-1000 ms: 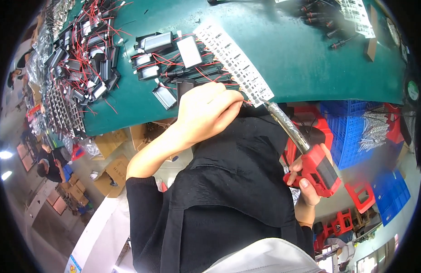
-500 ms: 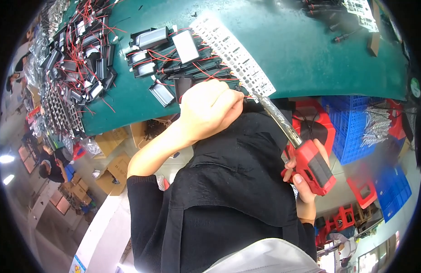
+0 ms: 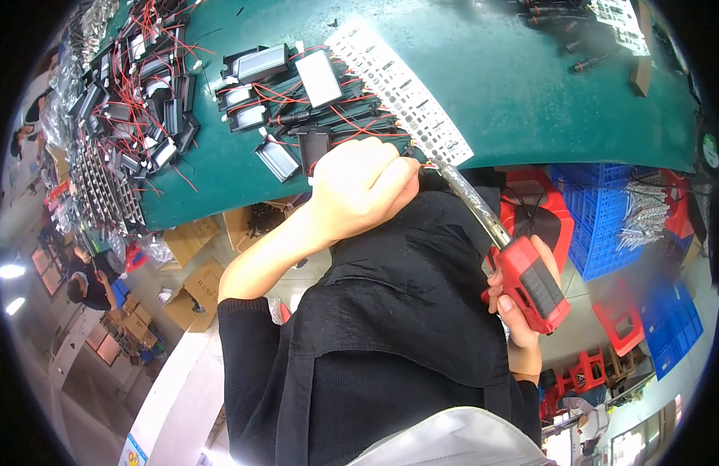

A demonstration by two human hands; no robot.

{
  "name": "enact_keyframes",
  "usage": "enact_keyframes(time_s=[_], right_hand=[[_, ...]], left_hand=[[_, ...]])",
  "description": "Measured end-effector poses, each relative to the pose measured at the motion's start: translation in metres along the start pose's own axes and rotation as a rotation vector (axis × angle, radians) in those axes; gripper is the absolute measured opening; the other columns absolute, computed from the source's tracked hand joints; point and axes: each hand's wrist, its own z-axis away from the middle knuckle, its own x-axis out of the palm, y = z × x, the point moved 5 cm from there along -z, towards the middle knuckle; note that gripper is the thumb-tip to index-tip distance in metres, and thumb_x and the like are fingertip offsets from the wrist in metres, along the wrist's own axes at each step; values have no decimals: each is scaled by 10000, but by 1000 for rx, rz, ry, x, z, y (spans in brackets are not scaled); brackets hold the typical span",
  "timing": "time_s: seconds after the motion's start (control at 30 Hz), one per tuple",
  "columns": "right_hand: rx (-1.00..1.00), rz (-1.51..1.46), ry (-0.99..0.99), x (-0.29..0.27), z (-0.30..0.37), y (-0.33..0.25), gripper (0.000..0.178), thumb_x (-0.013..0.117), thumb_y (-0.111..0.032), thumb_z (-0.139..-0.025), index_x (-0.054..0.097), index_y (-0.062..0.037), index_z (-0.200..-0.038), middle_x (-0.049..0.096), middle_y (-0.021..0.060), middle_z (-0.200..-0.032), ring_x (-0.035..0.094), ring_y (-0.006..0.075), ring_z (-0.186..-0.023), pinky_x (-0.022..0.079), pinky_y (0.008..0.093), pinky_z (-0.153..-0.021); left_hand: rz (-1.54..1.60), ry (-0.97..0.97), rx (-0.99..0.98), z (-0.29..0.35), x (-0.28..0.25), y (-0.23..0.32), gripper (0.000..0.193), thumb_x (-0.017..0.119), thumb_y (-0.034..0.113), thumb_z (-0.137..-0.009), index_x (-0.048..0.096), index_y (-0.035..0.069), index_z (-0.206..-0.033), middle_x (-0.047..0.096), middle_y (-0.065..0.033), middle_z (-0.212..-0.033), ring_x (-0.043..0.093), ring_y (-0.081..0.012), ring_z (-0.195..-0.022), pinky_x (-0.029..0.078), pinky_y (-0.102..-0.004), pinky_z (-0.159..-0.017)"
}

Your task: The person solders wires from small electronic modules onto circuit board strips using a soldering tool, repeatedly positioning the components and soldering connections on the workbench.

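Note:
My left hand (image 3: pixel 359 188) is closed in a pinch at the near table edge, beside the lower corner of a white circuit board panel (image 3: pixel 414 97). A short red wire (image 3: pixel 426 165) pokes out from its fingertips; the rest is hidden by the hand. My right hand (image 3: pixel 518 325) is wrapped round the red and black handle of a soldering gun (image 3: pixel 533 284). The gun's long metal barrel points up and left, its tip at the panel's corner close to the wire end. Black cables with red wires (image 3: pixel 359 116) run along the panel's left side.
Black and silver casings (image 3: pixel 258 66) and a white-faced box (image 3: pixel 319 79) lie left of the panel. Farther left is a heap of casings with red wires (image 3: pixel 153 85). More cables (image 3: pixel 542 12) lie at the back right. Blue crates (image 3: pixel 596 221) and a red stool (image 3: pixel 542 210) stand below the table's right side.
My left hand has shifted very slightly right. The soldering gun's handle has moved slightly up and left, with its tip staying at the panel's corner.

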Motion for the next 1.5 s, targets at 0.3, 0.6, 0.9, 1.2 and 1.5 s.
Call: enact_keyframes(time_s=[0.3, 0.6, 0.9, 1.2, 1.5], right_hand=[[-10, -187, 7, 5, -2, -5, 763, 682, -67, -750, 302, 24, -1405, 639, 176, -930, 642, 218, -741, 539, 305, -668], [43, -132, 19, 5, -1, -5, 796, 664, -73, -750, 249, 9, -1425, 631, 176, -908, 625, 214, -666, 517, 299, -625], [-4, -210, 66, 10, -2, -8, 821, 690, -117, -758, 231, -1, -1428, 622, 188, -910, 623, 235, -703, 529, 328, -644], [-8, -147, 26, 9, -2, -4, 800, 684, -102, -764, 245, -2, -1425, 632, 182, -915, 623, 215, -678, 521, 314, -648], [24, -89, 22, 2, -2, 0, 756, 677, -61, -754, 300, 22, -1404, 657, 145, -899, 625, 168, -670, 513, 270, -603]], left_hand=[[2, -11, 7, 1, 1, -2, 216, 708, -31, -611, 598, 50, -778, 487, -28, -593, 502, -185, -502, 405, -296, -474], [-11, -49, -22, 3, -1, -3, 213, 722, -15, -622, 617, 55, -794, 500, -30, -633, 512, -181, -539, 415, -289, -491], [184, 17, -232, -3, -10, -13, 227, 742, -31, -674, 662, 59, -866, 582, -52, -775, 574, -203, -701, 475, -293, -621], [118, 18, -159, -2, -7, -13, 215, 711, -26, -634, 626, 58, -813, 597, -49, -751, 582, -207, -671, 484, -303, -604], [29, 0, -80, -9, -1, -3, 226, 707, -20, -615, 619, 48, -811, 585, -50, -739, 585, -214, -664, 491, -310, -589]])
